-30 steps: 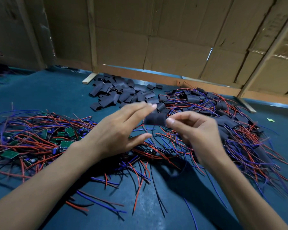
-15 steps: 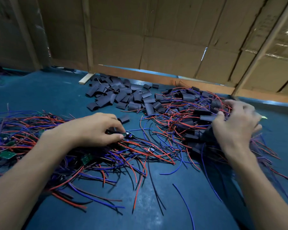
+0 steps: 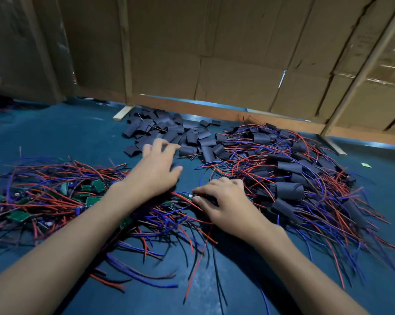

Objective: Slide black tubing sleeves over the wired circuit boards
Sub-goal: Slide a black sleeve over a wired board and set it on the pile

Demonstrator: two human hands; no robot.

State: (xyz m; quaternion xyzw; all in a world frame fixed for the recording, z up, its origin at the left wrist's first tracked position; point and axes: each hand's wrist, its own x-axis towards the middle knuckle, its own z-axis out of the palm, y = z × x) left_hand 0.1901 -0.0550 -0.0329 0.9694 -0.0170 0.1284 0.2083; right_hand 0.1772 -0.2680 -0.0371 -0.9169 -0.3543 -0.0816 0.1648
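Loose black tubing sleeves lie in a heap at the back of the blue table. Green circuit boards with red and blue wires are piled at the left. My left hand reaches forward to the near edge of the sleeve heap, fingers spread and blurred, with one sleeve just by its thumb. My right hand lies low in the middle, thumb and forefinger pinching a wired circuit board at the tangle's edge.
A big pile of sleeved boards with trailing wires fills the right side. Cardboard walls on a wooden frame close off the back. Stray wire ends spread toward me between my forearms.
My left hand left the wire tangle and moved forward to the sleeve heap. My right hand came back from the right pile to the middle and took hold of a wired board.
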